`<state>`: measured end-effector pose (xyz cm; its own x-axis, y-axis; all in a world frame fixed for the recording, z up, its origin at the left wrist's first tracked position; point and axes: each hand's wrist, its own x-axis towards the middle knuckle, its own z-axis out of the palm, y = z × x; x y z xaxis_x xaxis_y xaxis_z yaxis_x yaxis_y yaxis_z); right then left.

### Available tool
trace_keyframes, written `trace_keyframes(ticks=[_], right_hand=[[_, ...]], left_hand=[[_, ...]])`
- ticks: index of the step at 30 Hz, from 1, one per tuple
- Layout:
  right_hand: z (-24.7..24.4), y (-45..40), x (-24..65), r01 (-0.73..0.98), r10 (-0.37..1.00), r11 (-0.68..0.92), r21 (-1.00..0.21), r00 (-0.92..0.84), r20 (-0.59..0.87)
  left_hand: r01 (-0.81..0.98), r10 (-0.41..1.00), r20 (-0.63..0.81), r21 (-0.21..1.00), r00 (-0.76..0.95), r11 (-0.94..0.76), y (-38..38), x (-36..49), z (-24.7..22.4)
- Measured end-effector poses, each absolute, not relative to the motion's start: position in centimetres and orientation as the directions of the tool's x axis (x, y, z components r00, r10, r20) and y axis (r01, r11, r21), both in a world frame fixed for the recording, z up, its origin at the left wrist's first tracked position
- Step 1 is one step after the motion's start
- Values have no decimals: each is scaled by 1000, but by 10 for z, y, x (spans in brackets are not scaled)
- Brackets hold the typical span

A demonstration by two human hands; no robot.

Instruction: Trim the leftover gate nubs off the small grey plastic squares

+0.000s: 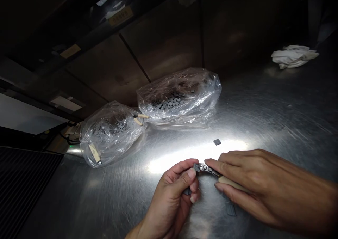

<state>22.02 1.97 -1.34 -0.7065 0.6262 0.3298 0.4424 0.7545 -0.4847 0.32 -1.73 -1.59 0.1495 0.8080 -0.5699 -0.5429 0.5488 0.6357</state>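
Metal tabletop (258,122), scratched, gleams beneath the left hand (173,195), before dark panels (169,52).

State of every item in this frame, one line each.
Left hand: pinching held grey piece
Right hand: closed around hand tool
Held grey piece: at tool's tip
Hand tool: jaws unclear
Palmed piece: mostly hidden
Left bag: holding pieces
Right bag: holding pieces
White cloth: crumpled
Far loose piece: on tabletop
Near loose piece: on tabletop
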Motion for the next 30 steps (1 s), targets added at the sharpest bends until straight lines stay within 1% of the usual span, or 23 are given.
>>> trace_keyframes(ticks=[23, 30], right_hand=[[-14, 20, 221, 423, 629, 737, -528, -714, 307], [-13, 19, 222, 464, 649, 724, -511, -709, 276]], left_hand=[[-543, 809, -567, 635, 156, 549, -18, 3, -16], [-542, 806, -573, 634, 150, 552, -18, 3, -15]])
